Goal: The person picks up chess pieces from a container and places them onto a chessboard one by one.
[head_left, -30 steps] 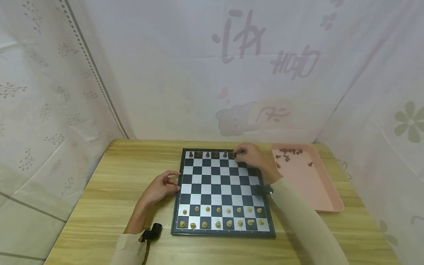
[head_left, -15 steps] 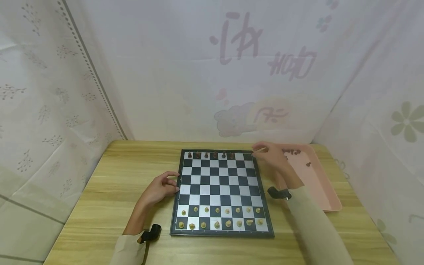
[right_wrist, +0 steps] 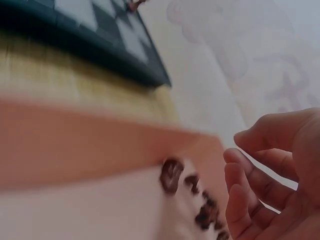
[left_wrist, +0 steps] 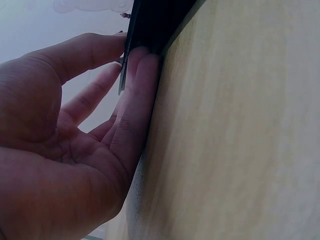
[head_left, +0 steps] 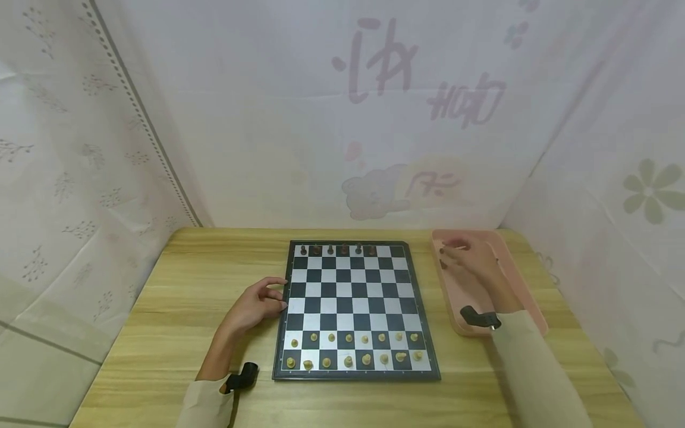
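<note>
My left hand (head_left: 259, 304) holds the left edge of a black-and-white chessboard (head_left: 345, 290). In the left wrist view, the fingers (left_wrist: 132, 95) reach in at the board's underside, and the thumb (left_wrist: 87, 52) lies at its upper edge. My right hand (head_left: 473, 260) hovers over the far part of a pink tray (head_left: 527, 297), fingers loosely bent and holding nothing. Dark brown chess pieces (right_wrist: 171, 176) lie in the tray below the fingertips; the hand hides most of them in the head view. Several brown pieces (head_left: 344, 249) stand along the board's far row.
Two rows of pale yellow chess pieces (head_left: 349, 361) occupy the board's near side. Board and tray rest on a wood-grain table (head_left: 214, 255), with a strip of tabletop between them. A printed white curtain (head_left: 267, 119) rises behind and at both sides.
My right hand has let go of a brown chess piece on the far row and moved right, over the tray. My left hand stays at the board's edge.
</note>
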Motion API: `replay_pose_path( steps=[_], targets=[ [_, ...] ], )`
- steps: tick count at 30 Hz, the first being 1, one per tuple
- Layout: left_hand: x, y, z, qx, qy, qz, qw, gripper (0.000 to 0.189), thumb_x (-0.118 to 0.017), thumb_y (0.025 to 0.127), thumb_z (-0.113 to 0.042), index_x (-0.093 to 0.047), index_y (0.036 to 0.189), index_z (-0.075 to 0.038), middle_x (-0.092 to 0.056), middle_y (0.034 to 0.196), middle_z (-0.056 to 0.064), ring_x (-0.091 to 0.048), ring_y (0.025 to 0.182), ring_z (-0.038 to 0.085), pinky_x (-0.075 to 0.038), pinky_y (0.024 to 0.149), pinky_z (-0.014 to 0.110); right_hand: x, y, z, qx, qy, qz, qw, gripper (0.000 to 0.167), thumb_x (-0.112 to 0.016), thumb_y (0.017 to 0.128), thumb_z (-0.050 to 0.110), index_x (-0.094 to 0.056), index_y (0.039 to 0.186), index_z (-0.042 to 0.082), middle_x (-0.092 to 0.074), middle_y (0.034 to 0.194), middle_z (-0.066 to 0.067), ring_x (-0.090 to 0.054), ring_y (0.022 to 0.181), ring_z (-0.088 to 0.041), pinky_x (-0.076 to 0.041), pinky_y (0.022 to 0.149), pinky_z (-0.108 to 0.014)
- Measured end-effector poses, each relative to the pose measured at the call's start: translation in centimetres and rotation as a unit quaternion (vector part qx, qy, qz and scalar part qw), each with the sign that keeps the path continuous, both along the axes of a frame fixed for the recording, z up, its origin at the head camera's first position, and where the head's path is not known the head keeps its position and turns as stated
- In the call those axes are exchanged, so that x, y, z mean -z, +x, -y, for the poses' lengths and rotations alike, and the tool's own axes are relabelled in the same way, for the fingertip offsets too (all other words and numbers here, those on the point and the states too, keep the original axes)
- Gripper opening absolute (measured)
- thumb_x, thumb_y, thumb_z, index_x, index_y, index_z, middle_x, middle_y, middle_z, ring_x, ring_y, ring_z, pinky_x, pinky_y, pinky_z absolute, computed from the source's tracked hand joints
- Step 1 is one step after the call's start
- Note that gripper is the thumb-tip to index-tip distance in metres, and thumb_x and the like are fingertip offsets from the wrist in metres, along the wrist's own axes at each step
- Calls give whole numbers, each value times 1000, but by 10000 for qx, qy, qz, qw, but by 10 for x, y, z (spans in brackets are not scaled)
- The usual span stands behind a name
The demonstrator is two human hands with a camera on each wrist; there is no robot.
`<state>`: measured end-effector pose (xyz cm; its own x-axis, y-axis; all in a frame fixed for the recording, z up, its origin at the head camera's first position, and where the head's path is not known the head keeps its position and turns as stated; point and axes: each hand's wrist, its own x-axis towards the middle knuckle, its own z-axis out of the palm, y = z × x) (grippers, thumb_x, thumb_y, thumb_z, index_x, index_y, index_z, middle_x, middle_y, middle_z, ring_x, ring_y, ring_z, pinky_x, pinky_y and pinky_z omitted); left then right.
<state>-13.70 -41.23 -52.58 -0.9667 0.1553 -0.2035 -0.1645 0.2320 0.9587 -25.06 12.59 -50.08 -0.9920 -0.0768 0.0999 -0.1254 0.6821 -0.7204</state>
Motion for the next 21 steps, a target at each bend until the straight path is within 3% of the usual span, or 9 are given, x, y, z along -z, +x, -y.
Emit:
replay_pose_path(
  steps=[6, 14, 21],
  targets=[
    [0, 1, 1, 12, -38, -30, 10000, 54, -78, 95, 1, -62, 146, 1, -71, 111, 19, -70, 94, 28, -59, 85, 37, 8, 0, -14, 67, 404, 275, 9988, 31, -78, 105, 24, -77, 123, -2, -70, 135, -23, -64, 110, -35, -55, 73, -27],
    [2, -1, 1, 14, -103, -55, 9999, 55, -79, 94, 1, -62, 147, 1, -71, 111, 18, -70, 94, 27, -57, 84, 36, 15, -1, -16, -188, 574, 369, 9975, 30, -78, 104, 18, -75, 122, -6, -75, 115, -26, -65, 113, -46, -50, 88, -45],
    [2, -1, 1, -16, -86, -20, 10000, 55, -79, 94, 1, -62, 147, 0, -71, 111, 18, -70, 93, 28, -58, 84, 37, 23, -3, -16, -197, 734, 547, 9956, 30, -78, 102, 21, -77, 122, -2, -77, 108, -18, -69, 104, -38, -52, 87, -45]
  ],
)
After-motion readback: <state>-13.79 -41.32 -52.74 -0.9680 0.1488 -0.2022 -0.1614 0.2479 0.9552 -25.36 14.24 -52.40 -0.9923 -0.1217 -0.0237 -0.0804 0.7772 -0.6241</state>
